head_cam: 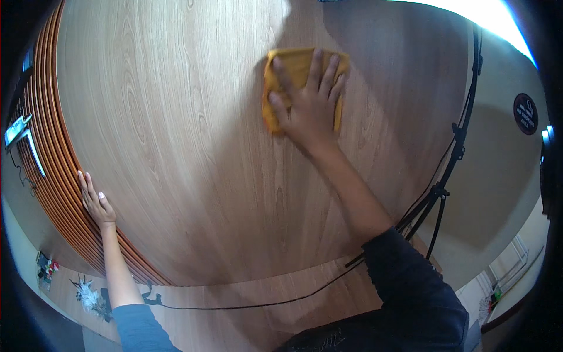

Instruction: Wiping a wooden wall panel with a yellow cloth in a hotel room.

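My right hand (310, 103) lies with spread fingers over a folded yellow cloth (300, 70), holding it flat against a wood-grain wall panel (176, 132). The cloth's edges show around the fingers and thumb. At the left, my left hand (97, 204) rests flat, with nothing in it, where the panel meets a strip of brown vertical slats (66, 176). Its fingers point up along the slats, with the thumb apart. Shadows of the arm and body fall across the panel.
A black tripod stand (457, 136) with a cable stands close on the right. Its black cable (264, 305) crosses the wood-look floor (246, 323). A round no-smoking sign (525, 113) is on the right wall. A grey feathery duster (90, 297) lies at the lower left.
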`<state>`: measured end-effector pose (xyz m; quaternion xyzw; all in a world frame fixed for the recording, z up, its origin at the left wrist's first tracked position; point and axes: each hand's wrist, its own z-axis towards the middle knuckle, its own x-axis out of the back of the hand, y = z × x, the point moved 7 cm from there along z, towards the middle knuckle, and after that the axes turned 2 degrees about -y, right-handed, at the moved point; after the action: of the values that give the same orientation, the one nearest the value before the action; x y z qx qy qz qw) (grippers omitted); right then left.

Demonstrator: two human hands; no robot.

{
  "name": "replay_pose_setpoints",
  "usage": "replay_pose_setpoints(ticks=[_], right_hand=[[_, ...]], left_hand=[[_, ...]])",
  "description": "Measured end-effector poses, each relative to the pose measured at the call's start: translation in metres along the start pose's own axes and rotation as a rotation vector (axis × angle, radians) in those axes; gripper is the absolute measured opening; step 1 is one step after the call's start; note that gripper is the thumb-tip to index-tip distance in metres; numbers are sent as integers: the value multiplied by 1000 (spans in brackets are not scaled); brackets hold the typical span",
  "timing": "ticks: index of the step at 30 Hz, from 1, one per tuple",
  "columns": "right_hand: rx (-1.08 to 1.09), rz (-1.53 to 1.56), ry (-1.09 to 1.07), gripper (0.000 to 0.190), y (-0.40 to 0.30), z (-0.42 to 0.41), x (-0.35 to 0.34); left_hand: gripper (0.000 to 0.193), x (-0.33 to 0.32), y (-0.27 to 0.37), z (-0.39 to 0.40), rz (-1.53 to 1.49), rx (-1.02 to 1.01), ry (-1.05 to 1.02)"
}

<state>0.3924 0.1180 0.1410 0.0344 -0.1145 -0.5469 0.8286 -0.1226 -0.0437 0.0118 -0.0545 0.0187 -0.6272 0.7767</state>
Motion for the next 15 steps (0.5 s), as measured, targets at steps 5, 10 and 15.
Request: replay_pose_setpoints(ticks=[5,10,15], right_hand=[[-47,11,-129,65,26,-87,-9],[-386,-75,-55,70,129,-91,-8],[-624,8,102,69,193,-16,2]], left_hand=[[61,-2,-3,-1,-1,-1,7],[61,-3,-3,-1,-1,-1,5],[61,-2,-3,-1,-31,-4,15]])
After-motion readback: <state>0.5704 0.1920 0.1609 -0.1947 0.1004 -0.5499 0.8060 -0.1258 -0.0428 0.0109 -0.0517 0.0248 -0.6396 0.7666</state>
